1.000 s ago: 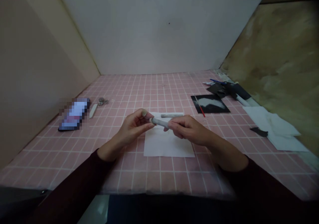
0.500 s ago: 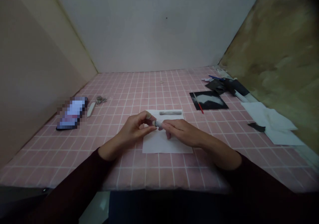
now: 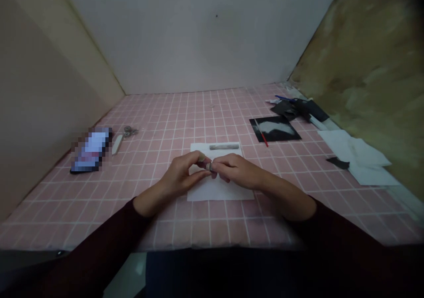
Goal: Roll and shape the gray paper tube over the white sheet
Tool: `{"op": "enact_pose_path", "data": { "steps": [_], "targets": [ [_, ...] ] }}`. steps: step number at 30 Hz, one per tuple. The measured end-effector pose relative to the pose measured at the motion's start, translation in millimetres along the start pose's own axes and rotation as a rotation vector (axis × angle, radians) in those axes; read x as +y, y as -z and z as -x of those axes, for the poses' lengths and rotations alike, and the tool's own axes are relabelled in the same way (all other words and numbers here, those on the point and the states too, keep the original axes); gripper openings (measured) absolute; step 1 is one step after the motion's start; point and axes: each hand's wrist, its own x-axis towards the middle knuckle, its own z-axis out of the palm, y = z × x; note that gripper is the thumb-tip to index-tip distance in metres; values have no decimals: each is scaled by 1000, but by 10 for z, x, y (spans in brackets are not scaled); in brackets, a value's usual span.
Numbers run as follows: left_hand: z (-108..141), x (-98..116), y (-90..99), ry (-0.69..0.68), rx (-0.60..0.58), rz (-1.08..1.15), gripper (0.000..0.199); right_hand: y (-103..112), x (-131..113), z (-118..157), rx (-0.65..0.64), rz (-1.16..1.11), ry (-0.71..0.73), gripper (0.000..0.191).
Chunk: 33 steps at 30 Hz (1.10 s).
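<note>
Closing up: since a second ago my right hand (image 3: 240, 170) has slid along the grey rod (image 3: 211, 167) to my left hand (image 3: 180, 172), hiding most of it; I'd call it a stroke along the shaft. Both hands pinch the rod, over white paper (image 3: 218, 193). Second rod (image 3: 224, 147): slim, mottled, on the paper. Black sheet (image 3: 288, 135): smeared whitish. Cloth (image 3: 165, 117): pink, gridded.

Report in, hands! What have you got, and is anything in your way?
Left hand and right hand both gripping gray stick, mostly hidden. Second stick lying beyond on white paper, not in the way.
</note>
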Motion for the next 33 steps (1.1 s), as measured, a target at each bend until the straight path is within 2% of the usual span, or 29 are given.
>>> {"op": "enact_pose_path", "data": {
  "steps": [2,6,13,16,19,25,29,33],
  "targets": [
    [1,-8,-13,-6,6,-25,13,-14,10,-1,34,68,2,32],
    [-3,-23,-14,13,29,-32,15,-48,10,35,87,207,101,33],
    [-1,-37,-4,18,28,-36,16,-50,7,53,52,232,145,29],
    [3,-30,-2,-15,44,-81,17,-50,8,49,61,237,133,28],
    [7,-14,-1,-70,61,-135,16,-23,-9,54,6,159,168,30],
    [15,30,-25,-134,112,-240,15,29,-37,43,-16,29,100,36],
    [15,36,-38,-157,146,-261,14,0,-21,40,25,66,120,36],
    [20,26,-50,-162,156,-273,14,-44,-4,41,80,139,80,35]
  ]
}}
